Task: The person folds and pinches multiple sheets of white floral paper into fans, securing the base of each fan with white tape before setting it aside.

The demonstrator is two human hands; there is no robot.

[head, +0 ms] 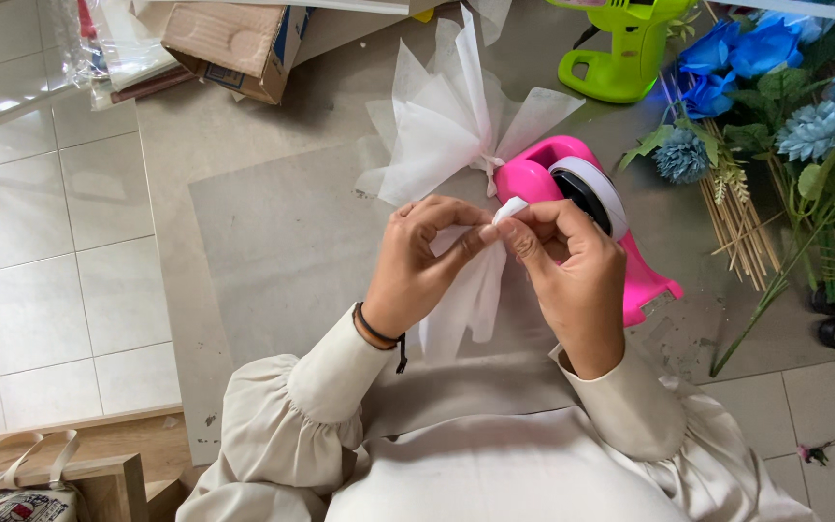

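Near the middle of the frame, both hands meet over a gathered bunch of white tissue paper [471,290]. The left hand [417,261] pinches the paper's gathered neck between thumb and fingers, and the right hand [572,271] pinches the same spot from the other side, with a small white piece, perhaps tape, at its fingertips. The loose ends of the paper hang down toward the person's lap.

Just above the hands lies a second, finished paper fan [456,121], tied at its base and spread out on the grey table [273,232]. A pink tape dispenser [553,179] sits touching that tied base, right behind the right hand. In the upper right of the frame are a bright green tool [620,53], blue artificial flowers [775,87] and a bundle of wooden sticks [736,232]. A cardboard box [234,43] lies at the upper left.

The paper looks thin, so a hard tug at the neck could tear it. If either pinch loosens, the pleats would likely spring open and the gather would be lost. Any tape could also stick to itself or to a fingertip before it wraps the neck.
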